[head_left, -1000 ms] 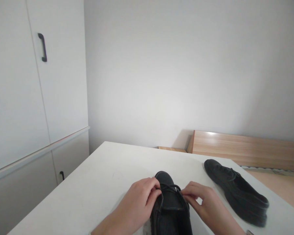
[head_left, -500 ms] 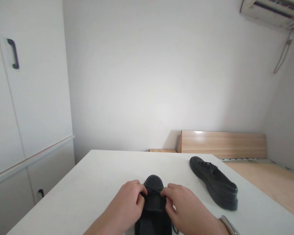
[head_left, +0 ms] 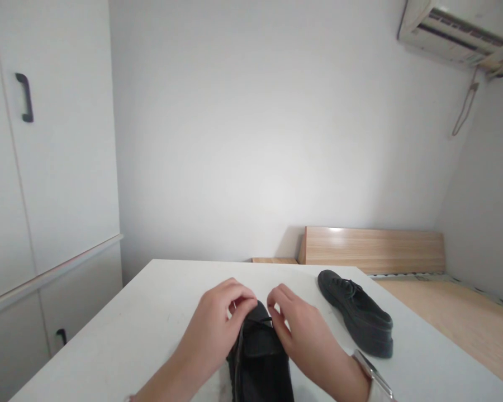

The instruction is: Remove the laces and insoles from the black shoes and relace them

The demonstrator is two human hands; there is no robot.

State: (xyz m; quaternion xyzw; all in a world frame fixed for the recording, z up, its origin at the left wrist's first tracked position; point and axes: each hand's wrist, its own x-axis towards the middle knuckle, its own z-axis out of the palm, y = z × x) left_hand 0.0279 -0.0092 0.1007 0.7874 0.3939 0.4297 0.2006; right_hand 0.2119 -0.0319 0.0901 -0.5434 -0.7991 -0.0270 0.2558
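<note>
A black lace-up shoe [head_left: 266, 368] stands on the white table straight in front of me, its toe pointing away and its opening towards me. My left hand [head_left: 224, 315] is above the left side of the toe, thumb and index finger pinched on the shoelace. On the other side, my right hand [head_left: 297, 321] is closed by the lacing, thumb and index finger bent together. A strand of black shoelace [head_left: 260, 320] crosses the shoe and runs to the right fingers. The fingers hide most of the lace ends.
A second black shoe [head_left: 356, 312], laced, sits on the white table [head_left: 184, 290] to the right. Beyond the table are a wooden headboard [head_left: 373, 245] and bed base [head_left: 456, 318]. A white cabinet [head_left: 67, 167] stands at the left, and an air conditioner [head_left: 456, 33] hangs upper right.
Both hands have risen from the shoe's sides to above its toe, and the left hand has turned over it. The shoe is tilted slightly. The view has shifted a little.
</note>
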